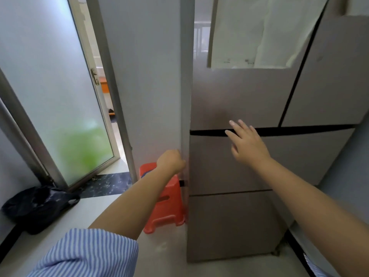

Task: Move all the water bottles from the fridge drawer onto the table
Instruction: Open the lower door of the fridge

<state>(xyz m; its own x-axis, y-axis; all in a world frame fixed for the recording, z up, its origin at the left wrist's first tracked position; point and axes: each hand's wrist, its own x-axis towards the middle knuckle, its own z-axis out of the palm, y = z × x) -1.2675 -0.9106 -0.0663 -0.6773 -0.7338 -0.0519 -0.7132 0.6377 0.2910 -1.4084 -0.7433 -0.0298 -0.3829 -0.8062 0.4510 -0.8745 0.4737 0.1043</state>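
Fridge drawer (pixel 229 162) closed; right hand (pixel 247 142) open nearby; left hand (pixel 171 161) fisted

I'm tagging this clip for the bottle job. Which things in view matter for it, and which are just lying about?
For the job:
fridge, closed
upper drawer, closed
right hand, fingers spread near the gap above that drawer
left hand, curled at the fridge's left edge

No bottles or table in view.

Lying about:
orange stool
black bag
glass door

Left hand (pixel 171 160) fisted (knuckles forward); right hand (pixel 246 143) reaching, fingers (pixel 232 123) spread.
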